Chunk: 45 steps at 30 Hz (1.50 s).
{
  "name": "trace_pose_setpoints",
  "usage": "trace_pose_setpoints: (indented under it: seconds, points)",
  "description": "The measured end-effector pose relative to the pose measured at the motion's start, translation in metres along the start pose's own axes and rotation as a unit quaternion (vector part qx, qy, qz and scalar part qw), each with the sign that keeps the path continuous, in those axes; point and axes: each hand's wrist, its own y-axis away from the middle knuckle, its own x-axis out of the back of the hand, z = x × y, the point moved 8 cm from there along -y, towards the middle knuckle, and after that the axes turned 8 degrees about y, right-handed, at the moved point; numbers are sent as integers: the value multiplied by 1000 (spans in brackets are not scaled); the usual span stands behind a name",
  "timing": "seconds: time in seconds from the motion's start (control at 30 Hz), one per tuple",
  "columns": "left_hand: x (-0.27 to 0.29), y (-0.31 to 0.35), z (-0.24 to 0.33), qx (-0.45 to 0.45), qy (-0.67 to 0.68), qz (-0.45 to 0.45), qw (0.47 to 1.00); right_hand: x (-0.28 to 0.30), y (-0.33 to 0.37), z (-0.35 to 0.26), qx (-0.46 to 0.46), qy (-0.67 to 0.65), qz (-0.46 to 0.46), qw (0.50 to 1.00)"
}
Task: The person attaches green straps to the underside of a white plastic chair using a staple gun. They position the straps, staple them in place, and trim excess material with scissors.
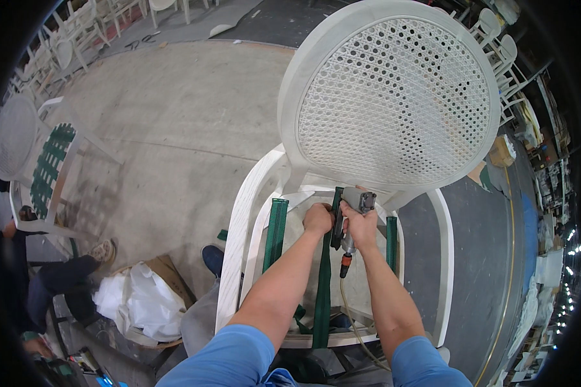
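Note:
A white armchair frame with a round cane-patterned back [393, 97] stands in front of me. My right hand [360, 226] is wrapped round a grey and black pneumatic staple gun [356, 200], its air hose [348, 303] trailing down between my arms. The gun's nose lies against the rear of the seat opening. My left hand [319, 219] is closed at the edge of a long green webbing strap [322, 290], just left of the gun; its fingertips are partly hidden. This strap runs from the rear rail to the front rail. Shorter green straps [275, 232] hang at both sides.
At left, another white chair has a woven green seat [53, 161], with a person's leg [65, 280] below it. A container of white plastic bags [142, 300] stands left of my chair. More white chairs [506, 55] line the back, and a cardboard box [502, 151] sits at right.

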Motion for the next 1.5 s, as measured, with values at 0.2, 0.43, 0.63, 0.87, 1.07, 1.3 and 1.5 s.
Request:
trace_pose_setpoints:
  seconds: [0.2, 0.43, 0.63, 0.87, 1.07, 1.3, 1.5]
  points:
    - [2, 3, 3, 0, -17, -8, 1000, 0, 4, 2, 2, 12, 13, 1000]
    - [5, 7, 4, 13, 0, 4, 1000, 6, 2, 6, -17, 39, 14, 999]
    - [3, 2, 10, -25, -40, -17, 999, 13, -5, 11, -26, 17, 7, 1000]
    - [-12, 13, 7, 4, -16, -33, 999, 34, 1, 23, -42, 40, 38, 998]
    - [2, 8, 5, -70, -11, 5, 997, 49, 39, -14, -63, -16, 48, 997]
    - [-49, 63, 1, 95, 404, -155, 896, 200, 221, -98, -11, -135, 120, 983]
    - [-70, 154, -16, 130, 564, -272, 769, 378, 396, -134, 8, -110, 302, 947]
